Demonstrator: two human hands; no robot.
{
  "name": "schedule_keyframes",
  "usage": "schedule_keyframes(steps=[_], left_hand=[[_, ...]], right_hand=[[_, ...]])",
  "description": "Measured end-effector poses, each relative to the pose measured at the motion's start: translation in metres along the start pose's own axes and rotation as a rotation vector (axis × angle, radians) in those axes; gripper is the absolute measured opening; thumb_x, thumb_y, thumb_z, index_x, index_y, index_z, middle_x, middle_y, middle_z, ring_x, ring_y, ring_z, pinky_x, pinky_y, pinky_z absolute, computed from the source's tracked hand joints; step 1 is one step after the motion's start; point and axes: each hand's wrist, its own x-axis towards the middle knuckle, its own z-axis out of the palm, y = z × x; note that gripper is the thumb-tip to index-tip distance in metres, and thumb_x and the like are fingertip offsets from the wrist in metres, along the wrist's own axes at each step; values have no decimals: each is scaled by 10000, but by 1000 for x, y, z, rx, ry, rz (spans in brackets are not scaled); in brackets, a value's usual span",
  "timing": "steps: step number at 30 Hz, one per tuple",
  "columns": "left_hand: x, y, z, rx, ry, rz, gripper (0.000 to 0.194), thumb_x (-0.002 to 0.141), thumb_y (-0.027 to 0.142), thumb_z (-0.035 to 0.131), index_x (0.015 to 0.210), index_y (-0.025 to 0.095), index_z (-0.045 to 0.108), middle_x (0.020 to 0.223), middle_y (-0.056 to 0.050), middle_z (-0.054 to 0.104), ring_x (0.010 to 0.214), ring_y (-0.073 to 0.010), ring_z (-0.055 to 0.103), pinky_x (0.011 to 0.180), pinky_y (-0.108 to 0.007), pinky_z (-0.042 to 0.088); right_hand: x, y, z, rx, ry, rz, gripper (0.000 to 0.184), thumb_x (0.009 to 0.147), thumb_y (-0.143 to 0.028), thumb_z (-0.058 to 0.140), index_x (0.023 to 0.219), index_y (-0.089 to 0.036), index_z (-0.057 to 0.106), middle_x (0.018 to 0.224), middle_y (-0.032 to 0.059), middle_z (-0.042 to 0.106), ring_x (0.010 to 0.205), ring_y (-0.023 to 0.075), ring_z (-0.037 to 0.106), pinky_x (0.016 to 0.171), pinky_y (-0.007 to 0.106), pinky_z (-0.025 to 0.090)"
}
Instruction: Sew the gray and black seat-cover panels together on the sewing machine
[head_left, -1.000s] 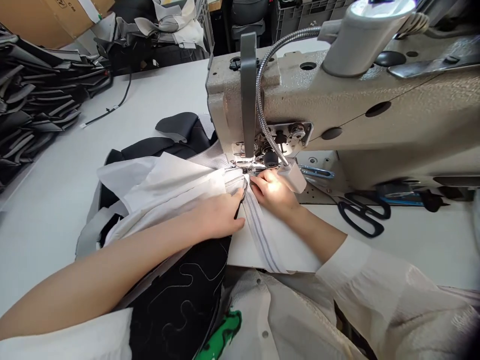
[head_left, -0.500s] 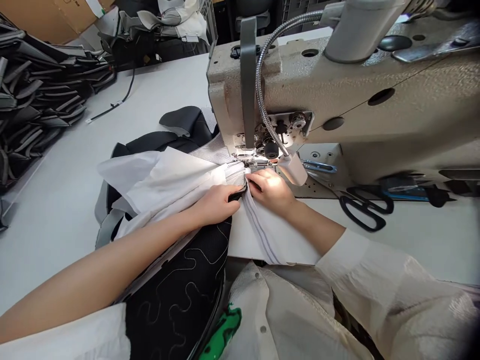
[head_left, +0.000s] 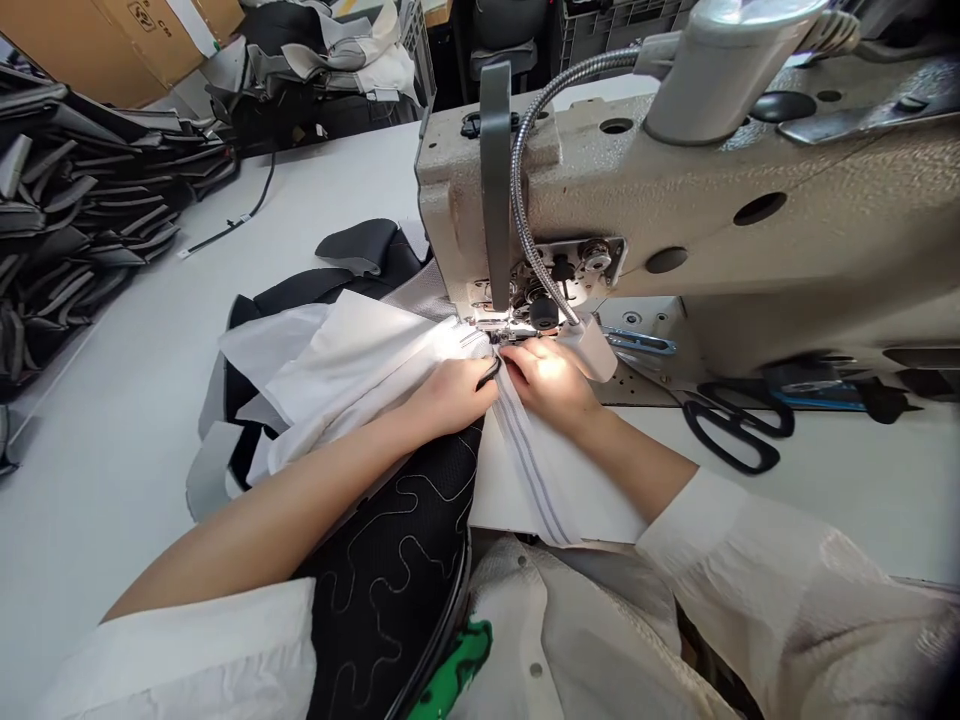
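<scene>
Just in front of the needle area of a sewing machine (head_left: pixel 675 200), both hands work close together. My left hand (head_left: pixel 454 395) is closed on the edge of a black fabric piece (head_left: pixel 397 550) with wavy light stitching, which hangs down toward my lap. White cloth (head_left: pixel 322 350) lies bunched beyond my left forearm. My right hand (head_left: pixel 555 385) pinches the upper end of a white strip (head_left: pixel 532 475) with grey lengthwise lines, which runs down to the table edge. The machine's foot and a lamp head (head_left: pixel 589 350) hide part of the seam.
Black-handled scissors (head_left: pixel 739 425) lie right of my right hand, beside blue-handled tweezers (head_left: pixel 641 340). A tall stack of black and grey pieces (head_left: pixel 67 220) stands at left. A thin black cord (head_left: pixel 240 215) lies on the white table (head_left: pixel 150 350). A cardboard box (head_left: pixel 112 50) sits behind.
My left hand has moved right with the black fabric, closer to my right hand, and its fingers are more curled. The white cloth has shifted slightly right. The view has tilted up a little.
</scene>
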Motion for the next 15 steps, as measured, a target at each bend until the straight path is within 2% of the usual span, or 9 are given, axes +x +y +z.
schedule_keyframes(steps=[2,4,7,11,15], left_hand=[[-3,3,-5,86,-80,-18,350,871,370,395,1110,176,562,943,-83,676,858,-250,616,705,-318,444],[-8,5,-11,161,-185,-46,532,872,462,413,1317,170,439,1067,-130,663,973,-311,615,773,-378,466],[-14,3,-16,162,-274,-87,621,886,470,408,1426,180,313,1227,-151,603,1100,-338,577,870,-439,457],[-16,-5,-6,3,-169,-39,517,912,368,408,1401,206,373,1366,-80,508,1231,-254,498,993,-360,408],[-14,-8,7,-12,-106,-11,435,926,300,374,1345,208,447,1249,-77,606,1118,-247,583,921,-346,450]], right_hand=[[1,2,-1,-49,-2,29,231,904,-249,442,919,-170,658,809,82,617,793,222,549,736,332,443],[1,2,-3,-84,-10,34,225,902,-257,450,898,-174,658,771,75,596,765,221,532,712,333,422],[-1,1,-5,-94,-40,8,241,914,-265,439,905,-176,663,767,68,586,727,208,513,670,319,389],[-5,-4,-5,-22,-63,6,230,904,-258,456,956,-182,666,825,66,611,748,195,523,661,298,391],[-7,-7,-2,106,-56,27,272,883,-199,461,1085,-165,639,937,70,647,853,199,556,718,283,433]])
